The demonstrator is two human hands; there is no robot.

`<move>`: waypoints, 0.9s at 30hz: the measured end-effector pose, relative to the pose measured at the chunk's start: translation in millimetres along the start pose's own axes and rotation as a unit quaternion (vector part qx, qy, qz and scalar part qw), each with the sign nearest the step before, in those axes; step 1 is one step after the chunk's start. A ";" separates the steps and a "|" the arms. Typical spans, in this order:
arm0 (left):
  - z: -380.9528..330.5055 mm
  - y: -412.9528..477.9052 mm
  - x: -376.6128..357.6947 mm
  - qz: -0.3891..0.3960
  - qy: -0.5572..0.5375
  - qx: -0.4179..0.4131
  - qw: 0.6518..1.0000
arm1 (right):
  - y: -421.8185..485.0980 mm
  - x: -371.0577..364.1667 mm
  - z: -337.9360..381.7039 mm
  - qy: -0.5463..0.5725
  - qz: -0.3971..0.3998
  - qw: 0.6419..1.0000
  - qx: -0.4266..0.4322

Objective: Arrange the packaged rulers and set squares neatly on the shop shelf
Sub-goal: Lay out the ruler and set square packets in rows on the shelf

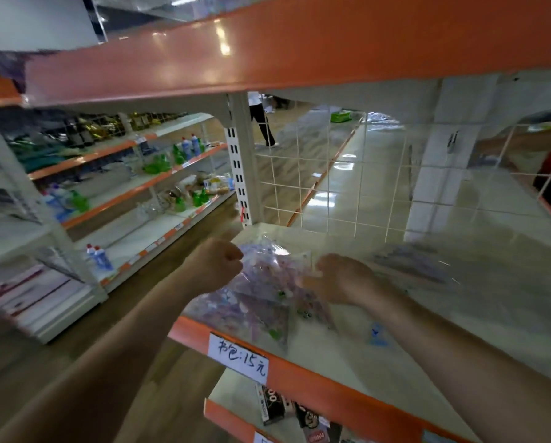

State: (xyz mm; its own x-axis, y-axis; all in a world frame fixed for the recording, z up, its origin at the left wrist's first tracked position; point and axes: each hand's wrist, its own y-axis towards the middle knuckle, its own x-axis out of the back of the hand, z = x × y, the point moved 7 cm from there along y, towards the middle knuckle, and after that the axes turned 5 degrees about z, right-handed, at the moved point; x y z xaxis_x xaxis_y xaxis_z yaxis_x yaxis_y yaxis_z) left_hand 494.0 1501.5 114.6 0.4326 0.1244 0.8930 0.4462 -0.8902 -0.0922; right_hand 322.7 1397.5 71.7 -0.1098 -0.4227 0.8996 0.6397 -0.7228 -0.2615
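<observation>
orange shelf edge [299, 375], purple-patterned clear packets [267, 292], white price label [238, 359]

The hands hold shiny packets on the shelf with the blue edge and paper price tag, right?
No: the head view shows the shelf edge is orange, not blue. The left hand and right hand do hold the packets there, by the paper price tag.

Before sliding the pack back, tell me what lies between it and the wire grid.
Nothing visible does. The left hand and right hand hold the pack; the shelf behind it looks bare to the wire grid. A second pack lies off to the right.
</observation>
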 end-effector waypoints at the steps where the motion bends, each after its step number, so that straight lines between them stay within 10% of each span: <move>1: 6.4 -1.6 -0.2 -0.004 0.020 0.009 1.000 | 3.9 -5.4 7.8 -0.022 0.011 1.000 -0.007; 8: 23.9 -0.5 -8.1 -0.016 0.053 0.020 0.998 | 7.5 -12.7 24.5 -0.077 0.027 0.997 -0.017; 27: -23.6 9.6 -30.1 0.014 -0.186 -0.034 0.982 | -33.6 6.9 -33.3 0.331 0.101 0.938 0.015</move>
State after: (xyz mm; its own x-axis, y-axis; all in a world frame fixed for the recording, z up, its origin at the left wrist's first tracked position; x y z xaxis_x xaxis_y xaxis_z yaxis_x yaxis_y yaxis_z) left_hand 466.8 1478.9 97.1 0.7059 0.2387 0.6669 0.3814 -0.9215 -0.0739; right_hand 275.2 1400.6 75.0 -0.4259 -0.8035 0.4160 0.7180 -0.5799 -0.3850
